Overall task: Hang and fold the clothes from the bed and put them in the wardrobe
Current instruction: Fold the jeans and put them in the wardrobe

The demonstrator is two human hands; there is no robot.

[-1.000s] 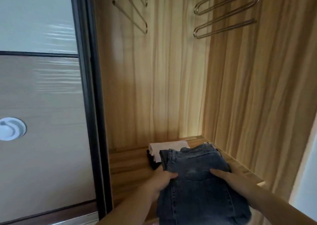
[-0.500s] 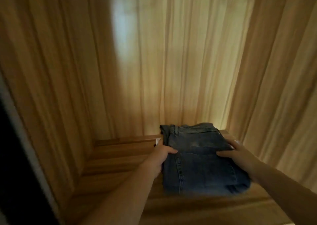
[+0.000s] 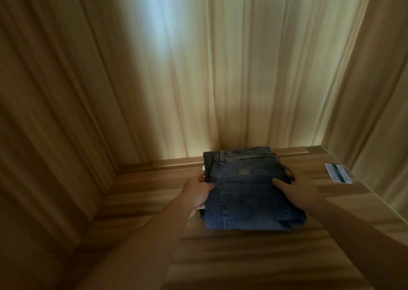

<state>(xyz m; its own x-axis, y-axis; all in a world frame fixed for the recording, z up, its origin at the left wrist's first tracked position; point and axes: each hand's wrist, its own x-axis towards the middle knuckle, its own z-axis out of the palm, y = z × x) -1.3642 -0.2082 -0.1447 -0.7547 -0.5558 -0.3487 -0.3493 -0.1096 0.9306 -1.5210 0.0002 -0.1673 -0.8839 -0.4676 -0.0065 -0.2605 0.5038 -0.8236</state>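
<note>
Folded blue denim jeans (image 3: 247,192) lie near the wooden shelf's (image 3: 136,201) back edge; left hand (image 3: 198,193) and right hand (image 3: 297,189) grip their sides

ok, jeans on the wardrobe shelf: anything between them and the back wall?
Nothing visible. The folded jeans sit on the wooden shelf, waistband near the back wall. Left hand and right hand grip their sides.

jeans (image 3: 247,192): 1 | hands (image 3: 198,193): 2 | card (image 3: 337,173): 1 | shelf (image 3: 242,256): 1
</note>
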